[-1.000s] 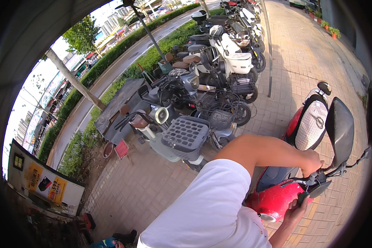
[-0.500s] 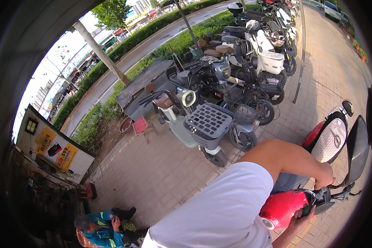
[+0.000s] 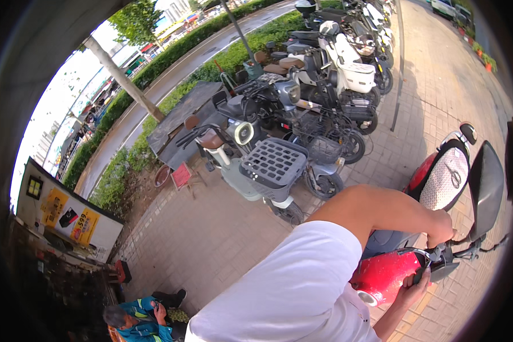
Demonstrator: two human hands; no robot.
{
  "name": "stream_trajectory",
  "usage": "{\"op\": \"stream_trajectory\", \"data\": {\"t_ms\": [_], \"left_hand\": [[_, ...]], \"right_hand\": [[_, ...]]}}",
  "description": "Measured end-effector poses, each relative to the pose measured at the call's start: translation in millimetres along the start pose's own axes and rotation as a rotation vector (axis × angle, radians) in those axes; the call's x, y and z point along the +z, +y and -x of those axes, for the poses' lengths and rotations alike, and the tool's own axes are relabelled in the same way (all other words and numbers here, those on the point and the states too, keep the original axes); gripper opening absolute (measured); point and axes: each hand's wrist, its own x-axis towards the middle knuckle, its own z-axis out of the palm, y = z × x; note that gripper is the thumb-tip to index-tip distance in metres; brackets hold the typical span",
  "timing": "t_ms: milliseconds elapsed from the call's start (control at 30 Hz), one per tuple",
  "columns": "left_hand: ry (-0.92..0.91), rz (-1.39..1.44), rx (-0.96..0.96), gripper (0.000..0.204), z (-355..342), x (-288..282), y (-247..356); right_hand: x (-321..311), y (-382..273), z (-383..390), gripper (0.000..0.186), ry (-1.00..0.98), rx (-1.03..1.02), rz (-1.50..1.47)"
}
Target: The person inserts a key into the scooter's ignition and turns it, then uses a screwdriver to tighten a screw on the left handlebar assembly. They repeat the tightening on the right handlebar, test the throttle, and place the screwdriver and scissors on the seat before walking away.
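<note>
A red scooter point(image 3: 389, 273) with a round headlight point(image 3: 367, 297) stands at my right. My left hand point(image 3: 439, 229) is closed at its handlebar point(image 3: 439, 252); the fingers point away, and what they hold is hidden. Lower down, my right hand point(image 3: 413, 286) grips a black part at the edge of the red front cover, fingertips against the red shell. A dark mirror point(image 3: 488, 191) rises beyond the handlebar. Scissors point(image 3: 455, 176) lie on a pale patterned seat cover point(image 3: 439, 191) farther back.
A pale green scooter with a grey basket point(image 3: 275, 162) stands ahead, beside a row of parked scooters point(image 3: 347, 74). A red folding stool point(image 3: 182, 175) and a thin pole point(image 3: 399, 74) are nearby. At lower left a person in a blue jacket point(image 3: 139, 319) sits by a signboard point(image 3: 68, 216).
The whole view has shifted slightly, so the surroundings sit farther left and higher. Both hands stay at the scooter's front in nearly the same pose.
</note>
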Motion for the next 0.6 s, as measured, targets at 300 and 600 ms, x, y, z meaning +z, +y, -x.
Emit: {"op": "stream_trajectory", "data": {"t_ms": [300,600], "left_hand": [[-0.075,0.129,-0.133,0.048,41,-34,4],[-0.12,0.112,-0.138,0.054,35,-35,8]], "right_hand": [[65,-16,31,0.046,0.297,-0.301,0.744],[60,-17,29,0.024,0.123,0.248,-0.511]]}}
